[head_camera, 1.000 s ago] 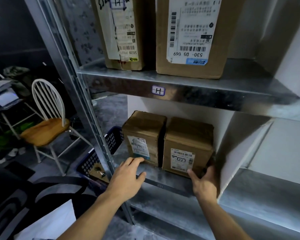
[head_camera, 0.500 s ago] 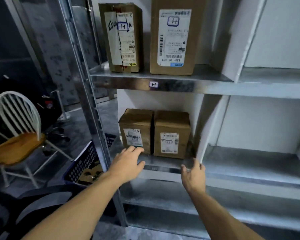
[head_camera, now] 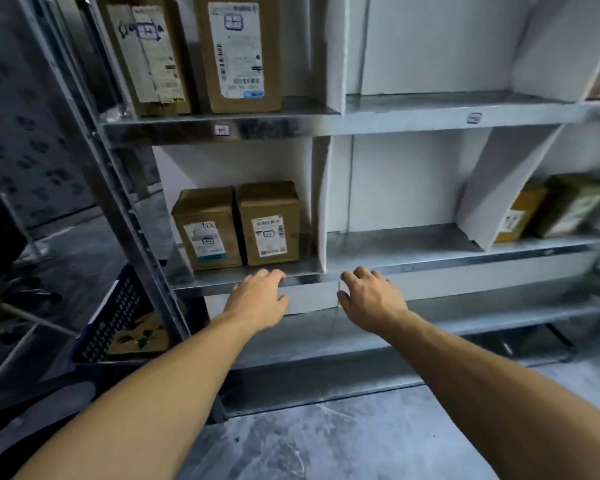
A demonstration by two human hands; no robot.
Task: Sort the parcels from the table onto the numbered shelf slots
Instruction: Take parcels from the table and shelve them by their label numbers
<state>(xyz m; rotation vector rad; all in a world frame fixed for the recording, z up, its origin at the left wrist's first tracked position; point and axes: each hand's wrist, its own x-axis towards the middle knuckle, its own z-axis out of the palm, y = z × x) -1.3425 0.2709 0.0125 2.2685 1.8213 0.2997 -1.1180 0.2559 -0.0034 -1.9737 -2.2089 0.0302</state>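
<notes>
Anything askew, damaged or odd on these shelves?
Mostly tidy. The upper-left parcel leans sideways and carries scrawled, peeling labels. The two lower boxes stand upright, side by side. Both hands are empty.

Two bare forearms reach into view from the bottom edge, one from each lower corner. No sleeves, cuffs, gloves, watch or rings appear on either arm as far as the frame shows them. The left hand (head_camera: 257, 296) and the right hand (head_camera: 371, 296) are both uncovered, with short, plain fingernails, though the slight blur makes the nails hard to judge. The forearms look slim and smooth. Nothing else of the person is visible.
</notes>
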